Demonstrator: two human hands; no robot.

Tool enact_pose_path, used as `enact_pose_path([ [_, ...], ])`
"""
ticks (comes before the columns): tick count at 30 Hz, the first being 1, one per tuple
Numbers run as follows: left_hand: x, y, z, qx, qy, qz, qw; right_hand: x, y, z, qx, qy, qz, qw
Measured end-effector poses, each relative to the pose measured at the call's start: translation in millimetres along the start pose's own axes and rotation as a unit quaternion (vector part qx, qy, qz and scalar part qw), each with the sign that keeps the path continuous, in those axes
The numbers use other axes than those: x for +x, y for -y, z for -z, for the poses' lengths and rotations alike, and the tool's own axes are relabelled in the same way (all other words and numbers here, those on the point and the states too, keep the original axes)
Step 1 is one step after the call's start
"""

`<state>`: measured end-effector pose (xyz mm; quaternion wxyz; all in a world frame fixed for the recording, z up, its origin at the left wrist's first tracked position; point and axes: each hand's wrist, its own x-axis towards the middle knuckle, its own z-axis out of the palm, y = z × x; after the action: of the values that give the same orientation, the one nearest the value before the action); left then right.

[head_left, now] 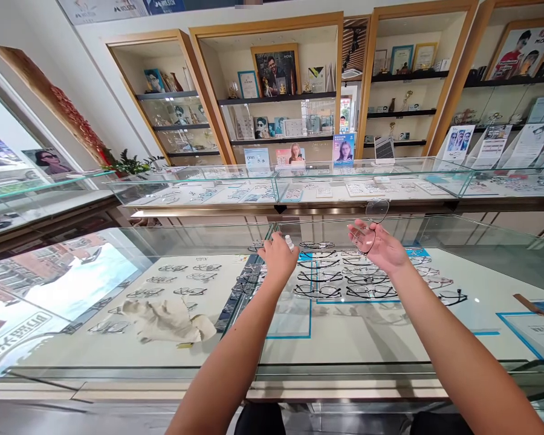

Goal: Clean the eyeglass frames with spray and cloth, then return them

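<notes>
A: Head view, quick. Right hand [383, 244]?
B: Raised, palm up, fingers bent, grasping the held glasses [378, 210].
A: Where do they sit against that grip?
B: One lens stands above the fingertips; the other hangs lower, in front of the fingers, which show through it. So tilted, not level. Exact pinch point too small to tell.
A: Looks?
B: Thin dark rims, roundish, clear lenses, some shine on the lower one. Temples can't be made out.
A: Left hand [278, 257]?
B: Back of the hand toward us, curled round a small white bottle [290, 243]. Only its pale top pokes out on the thumb side; the rest is hidden in the grip. Well apart from the glasses.
A: Around the grips?
B: Below both hands, the glass counter [435, 344] with dark-rimmed display frames [318, 292] in rows, partly blocked by the forearms. Left of the left grip and nearer the body, a crumpled cream cloth [167, 320] on the counter's glass top.
A: Beyond the hands?
B: A second glass case [278, 187] with more eyewear, then wood-framed shelves [276, 96].
</notes>
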<state>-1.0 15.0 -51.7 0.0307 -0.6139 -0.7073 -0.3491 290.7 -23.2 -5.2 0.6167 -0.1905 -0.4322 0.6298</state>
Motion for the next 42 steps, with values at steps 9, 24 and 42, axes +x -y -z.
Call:
enact_pose_path([
  [9,6,1,3,-0.039,0.017,0.002,0.999,1,-3,-2,-0.028,0.018,0.007,0.999],
  [24,-8,-47,58,-0.636,0.296,0.009,0.712,-5,-27,-29,-0.17,-0.001,0.009,0.985],
  [42,-21,-39,28,-0.411,0.116,-0.151,0.892,-13,-46,-41,-0.246,0.084,-0.041,0.965],
])
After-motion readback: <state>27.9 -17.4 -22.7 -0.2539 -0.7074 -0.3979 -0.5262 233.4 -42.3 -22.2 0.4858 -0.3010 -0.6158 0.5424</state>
